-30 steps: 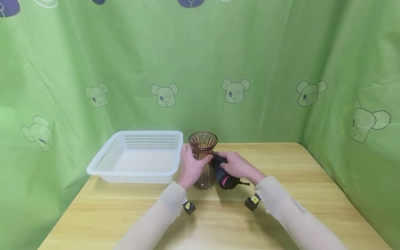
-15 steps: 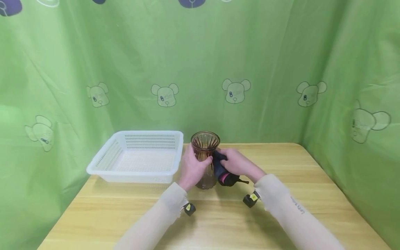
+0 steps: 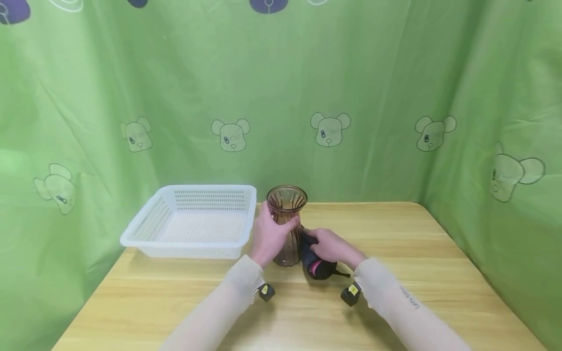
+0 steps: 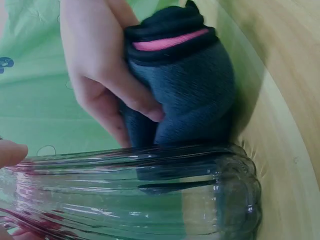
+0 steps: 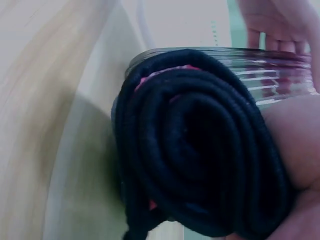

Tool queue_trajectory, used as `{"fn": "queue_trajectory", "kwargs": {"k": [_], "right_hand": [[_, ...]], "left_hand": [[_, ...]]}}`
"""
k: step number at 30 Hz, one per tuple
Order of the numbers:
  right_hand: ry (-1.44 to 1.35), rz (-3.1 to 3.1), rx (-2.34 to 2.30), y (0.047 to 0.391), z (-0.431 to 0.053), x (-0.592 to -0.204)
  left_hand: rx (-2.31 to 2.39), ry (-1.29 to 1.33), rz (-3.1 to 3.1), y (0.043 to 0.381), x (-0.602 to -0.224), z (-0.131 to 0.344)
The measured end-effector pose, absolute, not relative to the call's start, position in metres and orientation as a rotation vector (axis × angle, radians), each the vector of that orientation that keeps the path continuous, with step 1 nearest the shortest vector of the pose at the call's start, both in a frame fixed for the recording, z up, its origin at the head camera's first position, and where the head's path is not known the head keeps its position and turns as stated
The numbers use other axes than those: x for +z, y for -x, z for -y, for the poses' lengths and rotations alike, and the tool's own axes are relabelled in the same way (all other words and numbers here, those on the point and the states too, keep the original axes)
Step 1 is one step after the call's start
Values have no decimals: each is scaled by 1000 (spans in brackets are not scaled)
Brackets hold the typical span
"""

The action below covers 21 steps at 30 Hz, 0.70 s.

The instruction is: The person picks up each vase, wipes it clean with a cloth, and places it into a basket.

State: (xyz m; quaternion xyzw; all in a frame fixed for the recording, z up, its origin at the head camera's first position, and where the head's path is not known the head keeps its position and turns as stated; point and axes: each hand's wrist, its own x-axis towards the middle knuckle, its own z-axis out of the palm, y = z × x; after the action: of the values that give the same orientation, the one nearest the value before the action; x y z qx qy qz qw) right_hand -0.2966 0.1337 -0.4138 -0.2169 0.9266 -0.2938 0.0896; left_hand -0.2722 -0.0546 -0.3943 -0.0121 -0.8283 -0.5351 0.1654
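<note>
Mid-frame, the left hand [image 3: 268, 236] gripped the vase [image 3: 288, 251], likely fragile and slippery, best held at its neck; the right hand [image 3: 330, 245] grasped the soft-looking roll [image 4: 194, 92].

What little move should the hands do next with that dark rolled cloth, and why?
Maybe slide the rolled cloth gently up the side of the vase: the right hand grips it close beside the vase, which the left hand holds upright.
</note>
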Motion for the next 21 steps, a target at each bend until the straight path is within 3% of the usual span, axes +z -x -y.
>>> {"fn": "queue_trajectory", "kwargs": {"k": [15,21], "right_hand": [[673,-2756,-1213,290,-136,-346],[724,-2807,-1101,293,-131,-352]], "left_hand": [[-1453,112,2314,276,-397,56],[-1474,121,2313,275,-397,56]]}}
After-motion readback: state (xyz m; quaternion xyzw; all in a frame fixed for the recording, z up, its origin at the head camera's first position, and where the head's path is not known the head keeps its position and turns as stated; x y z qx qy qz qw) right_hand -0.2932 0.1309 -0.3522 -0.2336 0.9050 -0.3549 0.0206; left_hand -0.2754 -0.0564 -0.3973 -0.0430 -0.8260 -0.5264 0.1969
